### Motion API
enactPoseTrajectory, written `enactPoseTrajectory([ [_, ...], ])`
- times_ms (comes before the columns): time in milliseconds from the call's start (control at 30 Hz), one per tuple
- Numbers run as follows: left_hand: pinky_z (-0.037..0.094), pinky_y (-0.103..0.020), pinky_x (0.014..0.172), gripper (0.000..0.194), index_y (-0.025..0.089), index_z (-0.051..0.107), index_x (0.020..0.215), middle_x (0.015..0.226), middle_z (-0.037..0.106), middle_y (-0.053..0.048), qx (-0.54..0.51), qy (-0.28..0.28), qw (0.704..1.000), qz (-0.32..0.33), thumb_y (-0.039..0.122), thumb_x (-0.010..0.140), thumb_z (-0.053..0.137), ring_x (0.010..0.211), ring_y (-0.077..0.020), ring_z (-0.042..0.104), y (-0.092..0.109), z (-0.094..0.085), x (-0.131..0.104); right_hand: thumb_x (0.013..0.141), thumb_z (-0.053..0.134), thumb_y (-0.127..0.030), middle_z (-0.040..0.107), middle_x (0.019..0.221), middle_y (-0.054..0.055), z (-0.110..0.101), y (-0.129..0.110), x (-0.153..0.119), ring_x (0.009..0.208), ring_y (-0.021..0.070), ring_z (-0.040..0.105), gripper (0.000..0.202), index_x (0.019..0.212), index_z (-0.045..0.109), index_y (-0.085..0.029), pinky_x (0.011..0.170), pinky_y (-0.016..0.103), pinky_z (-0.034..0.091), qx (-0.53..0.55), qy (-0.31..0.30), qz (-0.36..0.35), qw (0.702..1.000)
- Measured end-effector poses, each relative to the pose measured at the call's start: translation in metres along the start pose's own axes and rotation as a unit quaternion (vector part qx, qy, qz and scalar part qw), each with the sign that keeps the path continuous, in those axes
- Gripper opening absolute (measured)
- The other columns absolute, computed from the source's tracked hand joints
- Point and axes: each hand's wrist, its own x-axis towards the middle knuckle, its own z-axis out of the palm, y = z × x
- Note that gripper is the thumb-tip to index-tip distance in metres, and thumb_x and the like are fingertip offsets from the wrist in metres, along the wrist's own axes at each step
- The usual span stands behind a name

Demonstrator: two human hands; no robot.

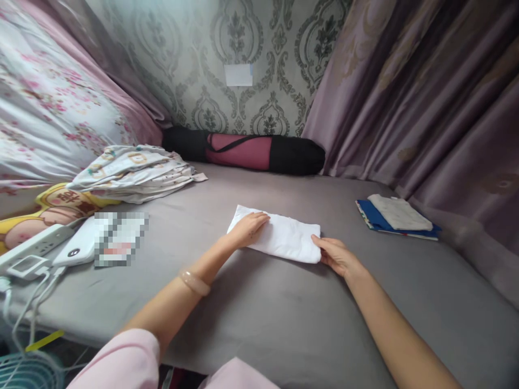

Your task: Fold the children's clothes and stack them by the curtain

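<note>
White cloth (290,237): flat, looks folded, mid-view on grey sheet (279,302); btwn both grips, touching both.
Cloth axis: long side runs L–R across view, R end a bit nearer the person; exact no. of layers can't be told.
L grip (249,228): laid open, palm down over cloth's L part, fingers pointing R & fwd, roughly along the long axis.
R grip (338,256): narrow, pinching cloth's short R end, thumb on top, other fingers partly hidden at/under edge.
Nearer hand: neither, both in contact; R at the end, L over the opp. part.
R side: off-white cloth (399,212) atop blue cloth (371,216), well apart from R grip.
L side: power strip (38,246) w/ cables, patterned cloth (141,173) rumpled behind.
Back: pink-&-black bag (239,151) along wall.
</note>
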Motion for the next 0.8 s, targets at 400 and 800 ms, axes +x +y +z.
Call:
enactPoseTrajectory([
  [400,0.022,-0.047,0.115,0.048,0.015,0.042,0.140,0.148,0.042,-0.012,-0.004,-0.084,0.994,-0.067,0.036,0.099,0.028,0.140,-0.0261,0.031,0.005,0.024,0.014,0.076,0.054,-0.005,0.073,0.087,0.005,0.022,-0.019,-0.005,0.069,0.0135,0.068,0.023,0.095,0.061,-0.017,0.062,0.021,0.056,0.119,-0.029,0.000,0.993],
  [800,0.019,-0.053,0.114,0.048,0.012,0.040,0.140,0.149,0.037,-0.017,0.034,-0.109,0.993,-0.043,0.027,0.095,0.037,0.139,-0.0325,0.029,0.009,0.022,0.011,0.064,0.065,-0.010,0.062,0.063,-0.006,0.113,-0.042,-0.009,0.049,0.0084,0.057,0.026,0.086,0.055,-0.018,0.045,0.017,0.049,0.133,-0.141,-0.124,0.973],
])
